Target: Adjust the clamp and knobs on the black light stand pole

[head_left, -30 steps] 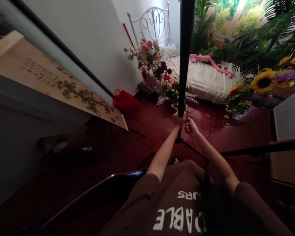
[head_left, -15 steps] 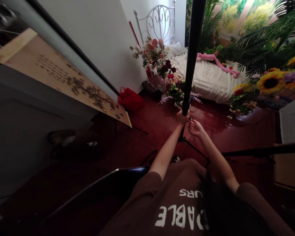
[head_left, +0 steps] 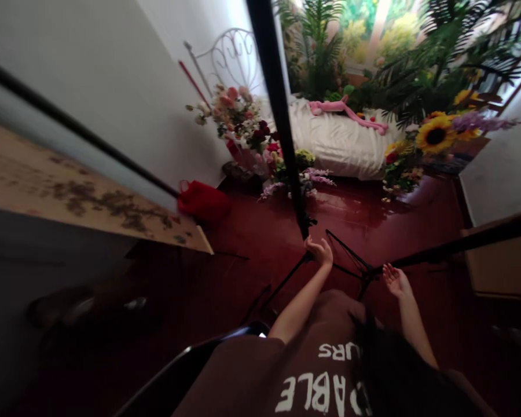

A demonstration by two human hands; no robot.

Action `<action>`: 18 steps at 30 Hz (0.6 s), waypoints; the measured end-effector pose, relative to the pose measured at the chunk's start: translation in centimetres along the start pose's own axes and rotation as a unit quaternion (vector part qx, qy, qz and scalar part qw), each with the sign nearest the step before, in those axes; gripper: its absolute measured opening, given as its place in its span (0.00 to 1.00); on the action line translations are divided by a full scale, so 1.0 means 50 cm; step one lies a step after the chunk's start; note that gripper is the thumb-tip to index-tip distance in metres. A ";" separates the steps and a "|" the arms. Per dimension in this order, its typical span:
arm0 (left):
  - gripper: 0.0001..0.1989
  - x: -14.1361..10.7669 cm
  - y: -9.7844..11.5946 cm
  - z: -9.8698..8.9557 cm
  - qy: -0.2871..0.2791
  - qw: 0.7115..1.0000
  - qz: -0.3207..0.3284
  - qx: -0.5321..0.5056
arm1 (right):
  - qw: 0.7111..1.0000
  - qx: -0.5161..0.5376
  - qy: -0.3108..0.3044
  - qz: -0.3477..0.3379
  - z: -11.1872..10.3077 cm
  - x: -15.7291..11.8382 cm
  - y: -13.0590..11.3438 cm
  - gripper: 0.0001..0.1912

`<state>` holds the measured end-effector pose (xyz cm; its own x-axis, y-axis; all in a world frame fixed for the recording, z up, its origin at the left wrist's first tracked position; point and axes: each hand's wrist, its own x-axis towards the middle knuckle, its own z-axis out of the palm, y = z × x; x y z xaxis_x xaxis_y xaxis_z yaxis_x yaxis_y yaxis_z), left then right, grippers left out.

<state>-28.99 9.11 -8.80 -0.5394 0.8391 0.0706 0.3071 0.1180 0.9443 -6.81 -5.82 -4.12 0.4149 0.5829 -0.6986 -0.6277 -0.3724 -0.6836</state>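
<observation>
A tall black stand [head_left: 285, 121] rises in front of me, its pole going up out of view and its legs spread on the floor. My left hand [head_left: 320, 251] is beside the pole's lower part, just below a small black knob [head_left: 311, 222]. Its fingers are apart and not wrapped round the pole; whether the fingertips touch it I cannot tell. My right hand [head_left: 396, 281] is open and holds nothing, palm up. It is near a second black stand [head_left: 443, 253], whose pole slants off to the right.
A hanging scroll [head_left: 113, 202] and a red bag [head_left: 203, 201] are at left. Artificial flowers [head_left: 243, 116] stand by a bed with a white cover [head_left: 342, 145] and a pink plush toy [head_left: 351, 111]. Sunflowers [head_left: 435, 136] and a cardboard box [head_left: 499, 260] are at right.
My left hand has let go of the pole and opened. My right hand has moved away from the pole to the right and its fingers have opened. The view has turned right.
</observation>
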 end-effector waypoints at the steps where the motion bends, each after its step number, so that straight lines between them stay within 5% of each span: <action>1: 0.20 -0.030 -0.008 0.018 -0.028 1.000 0.000 0.004 | 0.998 0.042 0.039 0.001 -0.026 -0.008 -0.005 0.12; 5: 0.18 -0.131 0.023 0.089 -0.234 0.968 0.066 -0.062 | 0.979 0.155 0.130 -0.017 -0.081 -0.055 -0.027 0.11; 10: 0.20 -0.230 0.186 0.163 -0.479 0.841 0.182 -0.174 | 0.964 0.177 0.162 -0.112 -0.118 -0.102 -0.073 0.11; 14: 0.27 -0.305 0.324 0.206 -0.569 0.750 0.246 -0.232 | 0.969 0.088 0.164 -0.162 -0.145 -0.120 -0.144 0.19; 18: 0.25 -0.363 0.394 0.244 -0.632 0.720 0.235 -0.167 | 0.978 -0.009 0.149 -0.145 -0.149 -0.130 -0.219 0.25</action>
<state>-3.57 2.67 4.58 0.7706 0.5827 0.2582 -0.0972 -0.2930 0.9512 2.28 -10.90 6.31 0.7490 0.4314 -0.5030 -0.4437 -0.2372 -0.8642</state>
